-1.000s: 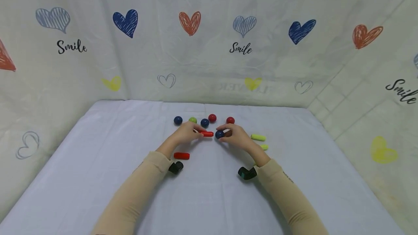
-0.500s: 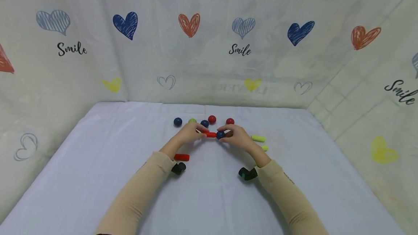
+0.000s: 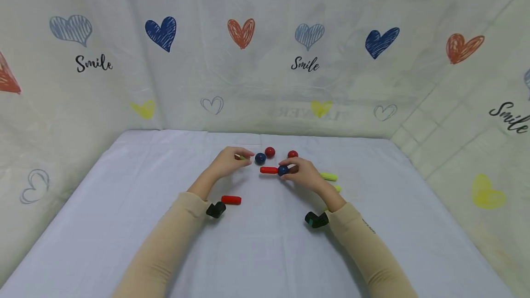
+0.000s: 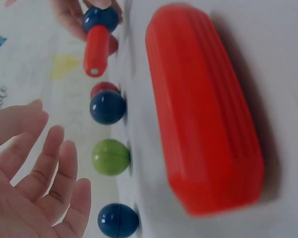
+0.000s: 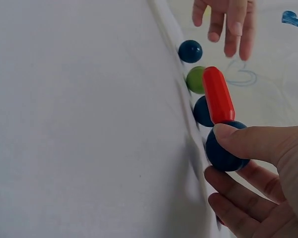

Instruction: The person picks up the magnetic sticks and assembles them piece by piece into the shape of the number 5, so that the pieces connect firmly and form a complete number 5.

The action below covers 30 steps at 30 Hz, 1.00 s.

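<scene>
My right hand (image 3: 304,173) pinches a blue ball (image 5: 227,148) between thumb and fingers. A red faceted rod (image 5: 218,95) juts from that ball towards the left, joined at one end, its far end unsupported. My left hand (image 3: 225,162) holds nothing; its fingers are spread and slightly bent in the left wrist view. It hovers by a green ball (image 4: 111,157) and another blue ball (image 4: 118,220), both mostly hidden behind it in the head view. One more blue ball (image 3: 260,158) stands just right of its fingertips.
Two red balls, a nearer-centre red ball (image 3: 270,152) and a right-hand red ball (image 3: 292,154), sit at the back. A second red rod (image 3: 231,200) lies near the left wrist. Yellow-green rods (image 3: 329,176) lie beside the right forearm, partly covered. A printed cloth (image 3: 265,77) hangs behind the table.
The left hand brought the red rod against the blue ball in the right hand, then released it and moved left towards the green ball. The right hand has stayed nearly still.
</scene>
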Available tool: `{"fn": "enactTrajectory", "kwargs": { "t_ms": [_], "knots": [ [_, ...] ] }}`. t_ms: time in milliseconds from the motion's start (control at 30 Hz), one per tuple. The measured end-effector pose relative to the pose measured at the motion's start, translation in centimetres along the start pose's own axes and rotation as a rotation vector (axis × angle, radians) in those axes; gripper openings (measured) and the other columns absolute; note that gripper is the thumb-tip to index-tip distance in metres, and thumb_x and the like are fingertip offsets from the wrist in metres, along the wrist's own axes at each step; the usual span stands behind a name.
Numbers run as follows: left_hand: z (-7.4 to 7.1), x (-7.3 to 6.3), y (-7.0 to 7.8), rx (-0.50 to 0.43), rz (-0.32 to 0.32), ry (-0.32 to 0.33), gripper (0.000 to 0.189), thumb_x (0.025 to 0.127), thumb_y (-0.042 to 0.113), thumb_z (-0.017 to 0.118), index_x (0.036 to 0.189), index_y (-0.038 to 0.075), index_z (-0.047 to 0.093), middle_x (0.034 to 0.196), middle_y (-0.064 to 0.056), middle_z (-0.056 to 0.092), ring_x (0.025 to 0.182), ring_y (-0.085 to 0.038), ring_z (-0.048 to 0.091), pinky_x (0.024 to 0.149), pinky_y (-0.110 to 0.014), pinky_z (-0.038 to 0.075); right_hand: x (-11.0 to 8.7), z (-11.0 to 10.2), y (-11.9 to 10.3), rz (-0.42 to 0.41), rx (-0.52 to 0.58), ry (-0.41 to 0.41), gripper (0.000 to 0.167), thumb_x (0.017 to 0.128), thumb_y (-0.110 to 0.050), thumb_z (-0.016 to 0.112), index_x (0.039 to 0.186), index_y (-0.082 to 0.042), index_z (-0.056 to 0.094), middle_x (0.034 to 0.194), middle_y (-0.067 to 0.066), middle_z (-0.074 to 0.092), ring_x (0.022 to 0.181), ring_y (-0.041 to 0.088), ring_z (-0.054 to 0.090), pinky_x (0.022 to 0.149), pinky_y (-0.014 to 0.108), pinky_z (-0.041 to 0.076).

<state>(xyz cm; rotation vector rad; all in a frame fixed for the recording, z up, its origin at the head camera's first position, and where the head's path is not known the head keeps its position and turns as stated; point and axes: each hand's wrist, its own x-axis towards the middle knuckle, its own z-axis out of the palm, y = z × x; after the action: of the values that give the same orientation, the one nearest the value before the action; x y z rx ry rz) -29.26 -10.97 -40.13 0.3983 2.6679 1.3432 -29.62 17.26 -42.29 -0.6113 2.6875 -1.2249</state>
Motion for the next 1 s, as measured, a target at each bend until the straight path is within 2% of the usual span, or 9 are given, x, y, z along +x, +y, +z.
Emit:
{"fn": "enactTrajectory", "kwargs": {
  "t_ms": [200, 433, 600, 767, 1000],
  "knots": [
    [-1.5, -0.5, -0.8, -0.027, -0.018, 0.067, 0.033, 0.099, 0.018, 0.069, 0.131, 0.009, 0.07, 0.127, -0.01, 0.067, 0.109, -0.028, 0.059, 0.088, -0.04, 0.051, 0.2, -0.1, 0.3, 0.006, -0.008, -0.019, 0.04, 0.089, -0.008, 0.08, 0.127, -0.003, 0.069, 0.126, 0.018, 0.063, 0.104, 0.029, 0.068, 0.081, 0.037, 0.057],
    [-2.8, -0.6, -2.2, -0.088, -0.02, 0.133, 0.037, 0.101, 0.018, 0.067, 0.135, 0.005, 0.066, 0.134, -0.012, 0.064, 0.116, -0.03, 0.059, 0.095, -0.043, 0.051, 0.2, 0.0, 0.6, 0.021, -0.018, -0.02, 0.04, 0.089, -0.008, 0.08, 0.128, -0.005, 0.07, 0.127, 0.017, 0.063, 0.104, 0.028, 0.068, 0.082, 0.037, 0.057],
    [-3.4, -0.7, -3.2, -0.101, -0.037, 0.174, 0.039, 0.1, 0.018, 0.067, 0.137, 0.006, 0.064, 0.135, -0.013, 0.064, 0.117, -0.032, 0.059, 0.097, -0.047, 0.048, 0.2, -0.1, 0.5, 0.007, -0.018, -0.011, 0.039, 0.089, -0.008, 0.08, 0.126, -0.004, 0.07, 0.126, 0.017, 0.064, 0.103, 0.028, 0.069, 0.081, 0.037, 0.057],
    [-3.7, -0.6, -4.2, -0.075, -0.066, 0.16, 0.041, 0.1, 0.018, 0.067, 0.141, 0.009, 0.061, 0.14, -0.013, 0.059, 0.121, -0.034, 0.057, 0.1, -0.049, 0.047, 0.2, -0.1, 0.5, 0.003, -0.02, -0.009, 0.039, 0.089, -0.008, 0.08, 0.126, -0.004, 0.07, 0.124, 0.016, 0.064, 0.102, 0.027, 0.069, 0.079, 0.036, 0.056],
    [-3.7, 0.1, -5.2, -0.052, -0.103, 0.09, 0.049, 0.101, 0.017, 0.066, 0.147, 0.008, 0.054, 0.147, -0.019, 0.052, 0.13, -0.04, 0.052, 0.105, -0.054, 0.044, 0.2, 0.0, 0.6, 0.011, -0.017, -0.011, 0.039, 0.089, -0.009, 0.081, 0.127, -0.006, 0.071, 0.124, 0.015, 0.065, 0.101, 0.026, 0.069, 0.083, 0.038, 0.056]
  ]
}}
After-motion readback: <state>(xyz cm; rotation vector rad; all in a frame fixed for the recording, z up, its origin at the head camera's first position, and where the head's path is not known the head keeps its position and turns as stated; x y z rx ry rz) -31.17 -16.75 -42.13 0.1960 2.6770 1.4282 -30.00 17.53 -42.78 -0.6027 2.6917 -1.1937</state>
